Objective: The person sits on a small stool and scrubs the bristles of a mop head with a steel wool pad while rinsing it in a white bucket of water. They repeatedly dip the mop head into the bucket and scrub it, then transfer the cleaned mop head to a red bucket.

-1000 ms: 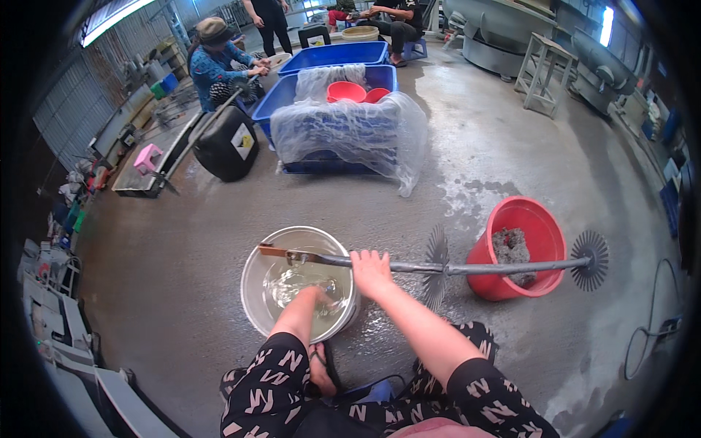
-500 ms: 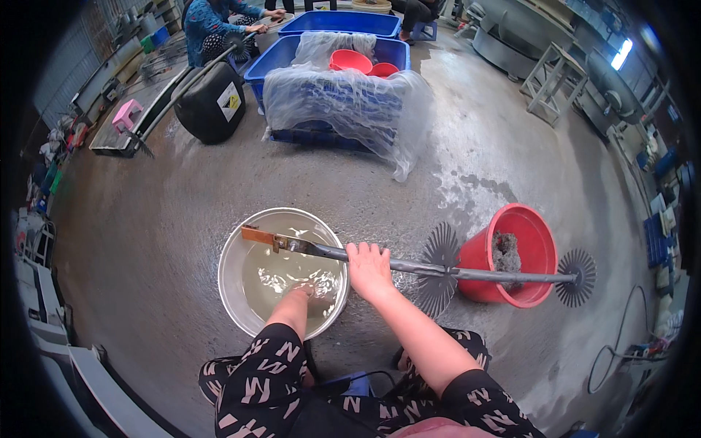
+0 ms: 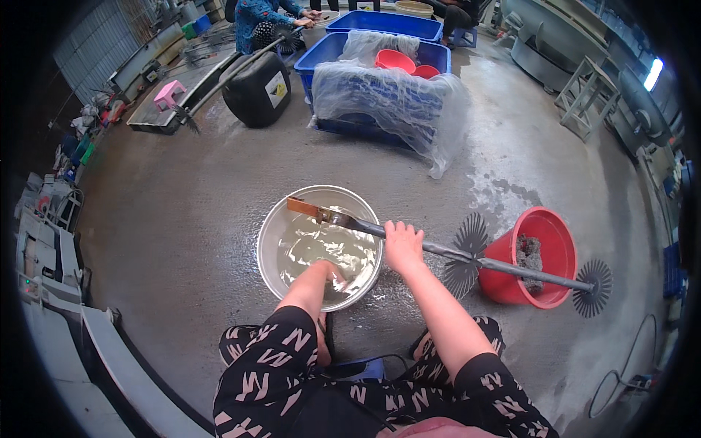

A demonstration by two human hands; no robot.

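Note:
My right hand [image 3: 404, 245] is wrapped round a grey metal rod [image 3: 537, 273] at the right rim of a white bucket [image 3: 264, 255]. The rod's copper-coloured end block [image 3: 303, 207] reaches over the bucket. Farther right, the rod carries a dark slotted disc [image 3: 466, 255] and, at its tip, another slotted disc [image 3: 594, 287]. It crosses in front of a tilted red bucket [image 3: 499, 286] that holds grey fibrous stuff [image 3: 529, 252]. My left hand [image 3: 337, 274] dips into cloudy, rippling water in the white bucket; its fingers are hidden below the surface.
Ahead stand blue bins [image 3: 314, 80], the nearer draped with sheer whitish cloth [image 3: 387, 98] and holding red basins [image 3: 395, 60]. A black jerrycan [image 3: 255, 91] and a pink stool [image 3: 169, 93] are far left. People sit at the back. A cable [image 3: 621, 376] lies at right.
The view has turned, so the buckets, rod and bins sit farther right in the picture. My right hand keeps its grip on the rod, and my left hand stays in the rippling water.

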